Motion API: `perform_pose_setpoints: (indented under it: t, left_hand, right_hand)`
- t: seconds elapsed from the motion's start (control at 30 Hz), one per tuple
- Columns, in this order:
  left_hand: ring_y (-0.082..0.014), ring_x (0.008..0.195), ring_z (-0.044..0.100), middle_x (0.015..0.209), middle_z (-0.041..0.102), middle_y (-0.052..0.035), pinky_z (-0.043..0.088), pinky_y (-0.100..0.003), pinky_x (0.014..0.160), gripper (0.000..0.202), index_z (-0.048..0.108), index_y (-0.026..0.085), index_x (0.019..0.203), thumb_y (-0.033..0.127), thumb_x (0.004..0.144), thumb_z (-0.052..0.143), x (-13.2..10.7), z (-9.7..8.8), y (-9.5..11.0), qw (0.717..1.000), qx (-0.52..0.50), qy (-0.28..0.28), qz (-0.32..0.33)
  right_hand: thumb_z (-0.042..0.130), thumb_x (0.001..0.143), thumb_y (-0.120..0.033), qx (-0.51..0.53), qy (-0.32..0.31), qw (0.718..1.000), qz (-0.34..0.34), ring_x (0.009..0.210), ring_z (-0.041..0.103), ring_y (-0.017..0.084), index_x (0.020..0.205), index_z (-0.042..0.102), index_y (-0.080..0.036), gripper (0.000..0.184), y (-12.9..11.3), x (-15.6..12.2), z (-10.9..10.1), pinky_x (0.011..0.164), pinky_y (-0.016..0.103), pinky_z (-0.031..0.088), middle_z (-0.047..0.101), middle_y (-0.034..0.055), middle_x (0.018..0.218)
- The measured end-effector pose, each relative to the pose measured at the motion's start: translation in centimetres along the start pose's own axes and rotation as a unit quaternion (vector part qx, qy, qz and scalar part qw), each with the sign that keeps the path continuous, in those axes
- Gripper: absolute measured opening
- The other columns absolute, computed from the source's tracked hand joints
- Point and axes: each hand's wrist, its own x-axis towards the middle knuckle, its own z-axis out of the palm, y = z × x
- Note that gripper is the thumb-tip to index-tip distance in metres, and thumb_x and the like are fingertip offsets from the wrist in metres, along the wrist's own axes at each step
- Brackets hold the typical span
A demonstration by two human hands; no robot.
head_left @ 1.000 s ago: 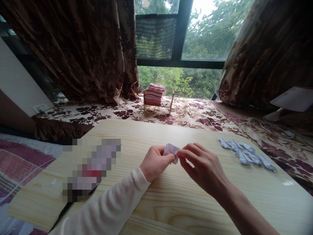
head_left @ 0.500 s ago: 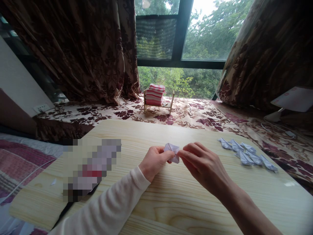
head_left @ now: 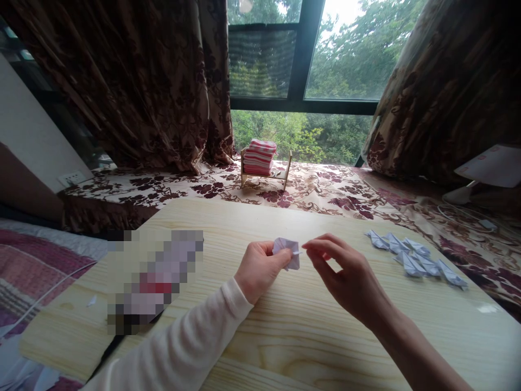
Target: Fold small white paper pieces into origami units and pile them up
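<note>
Sleeve (head_left: 183, 336), white, left forearm; cut off by lower edge. Bare right forearm (head_left: 415, 336), likewise cut off. Table (head_left: 285, 347), pale wood grain. Pixelated object (head_left: 157, 288), left of frame; identity hidden. Left hand (head_left: 260, 269), centre: thumb and fingers pinch folded paper (head_left: 292, 262), white, its left part covered by the thumb. Right hand (head_left: 350, 271), just beside the paper's right tip: fingers loosely curled, parted, holding nothing visible. Folded paper pieces (head_left: 410, 263), grouped right of centre, overlapping; exact count unclear. Small stand (head_left: 288, 171), upper centre, bearing striped cloths (head_left: 259, 157).
</note>
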Motion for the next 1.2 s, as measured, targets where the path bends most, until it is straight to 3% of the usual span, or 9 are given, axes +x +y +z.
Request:
perform_pose_setpoints:
  t: [0.23, 0.43, 0.67, 1.07, 1.2]
  left_hand:
    - [-0.0104, 0.053, 0.047, 0.054, 0.058, -0.0013, 0.036, -0.023, 0.054, 0.016, 0.068, 0.009, 0.063, 0.023, 0.066, 0.062, -0.1, 0.1, -0.2, 0.999, 0.041, -0.006, 0.033]
    - [-0.0099, 0.054, 0.045, 0.055, 0.055, -0.0007, 0.036, -0.023, 0.054, 0.017, 0.067, 0.009, 0.063, 0.023, 0.068, 0.059, -0.1, 0.2, -0.3, 0.997, 0.069, -0.004, 0.044]
    - [-0.0104, 0.054, 0.047, 0.056, 0.057, -0.0017, 0.038, -0.023, 0.055, 0.017, 0.067, 0.009, 0.064, 0.023, 0.068, 0.058, -0.2, 0.2, -0.4, 0.997, 0.061, -0.016, 0.045]
    - [-0.0095, 0.053, 0.048, 0.056, 0.060, -0.0031, 0.037, -0.022, 0.052, 0.013, 0.066, 0.008, 0.061, 0.020, 0.062, 0.062, -0.4, 0.5, -0.1, 1.000, 0.006, -0.026, 0.017]
    - [-0.0113, 0.058, 0.052, 0.061, 0.064, -0.0054, 0.041, -0.023, 0.057, 0.015, 0.069, 0.007, 0.066, 0.020, 0.062, 0.065, -0.5, 0.5, 0.2, 0.999, -0.026, -0.024, 0.000]
  right_hand:
    - [0.044, 0.088, -0.042, 0.069, -0.043, 0.984, 0.157, 0.055, 0.048, 0.012, 0.066, 0.059, -0.018, 0.036, -0.6, 0.0, 0.4, 0.050, 0.024, 0.040, 0.055, 0.0006, 0.061]
    - [0.051, 0.082, -0.043, 0.141, -0.060, 0.963, 0.221, 0.054, 0.048, 0.011, 0.071, 0.062, -0.016, 0.032, -1.2, 0.2, 0.5, 0.048, 0.023, 0.039, 0.058, 0.0011, 0.063]
    - [0.055, 0.079, -0.045, 0.178, -0.055, 0.957, 0.224, 0.056, 0.051, 0.013, 0.070, 0.061, -0.016, 0.031, -0.7, -0.1, 1.2, 0.051, 0.025, 0.041, 0.063, 0.0040, 0.065]
    - [0.055, 0.081, -0.041, 0.214, -0.074, 0.944, 0.238, 0.060, 0.048, 0.012, 0.070, 0.058, -0.016, 0.028, -0.9, -0.2, 1.2, 0.054, 0.023, 0.038, 0.056, 0.0003, 0.064]
    - [0.054, 0.081, -0.042, 0.234, -0.052, 0.942, 0.233, 0.060, 0.047, 0.012, 0.068, 0.057, -0.016, 0.028, -1.1, -0.1, 1.2, 0.054, 0.023, 0.038, 0.054, -0.0008, 0.063]
